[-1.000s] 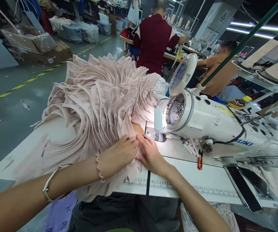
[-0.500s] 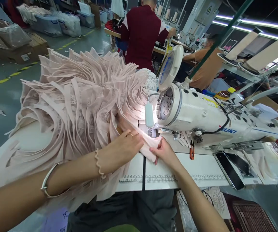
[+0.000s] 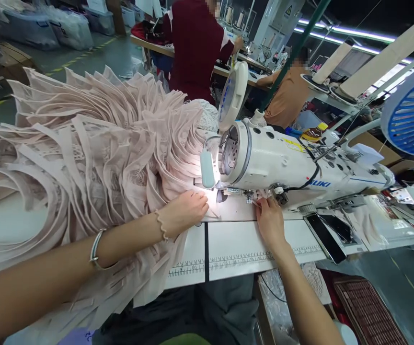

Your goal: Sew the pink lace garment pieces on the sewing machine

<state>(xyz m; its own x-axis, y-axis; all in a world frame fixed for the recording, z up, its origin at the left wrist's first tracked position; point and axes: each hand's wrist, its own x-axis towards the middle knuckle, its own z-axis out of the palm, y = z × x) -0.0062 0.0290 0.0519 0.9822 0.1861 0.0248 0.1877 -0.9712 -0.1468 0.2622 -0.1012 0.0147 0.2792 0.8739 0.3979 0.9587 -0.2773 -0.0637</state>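
A big heap of pale pink fabric pieces (image 3: 95, 143) covers the left of the white sewing table (image 3: 235, 249). My left hand (image 3: 183, 213) lies on one pink piece (image 3: 212, 214) beside the lit needle area, its fingers curled and pressing the cloth down. My right hand (image 3: 270, 223) reaches under the arm of the white sewing machine (image 3: 282, 165), fingertips pinched at some small pale pieces there; what they hold is too small to make out.
A dark phone (image 3: 324, 237) lies on the table right of my hand. A blue fan (image 3: 413, 112) is at the right edge. Two people (image 3: 192, 48) work at benches behind the machine. Bins and boxes line the floor at far left.
My right hand has let go of the pink piece and moved right, under the machine arm. My left hand has slid the piece up to the needle. The view has shifted right.
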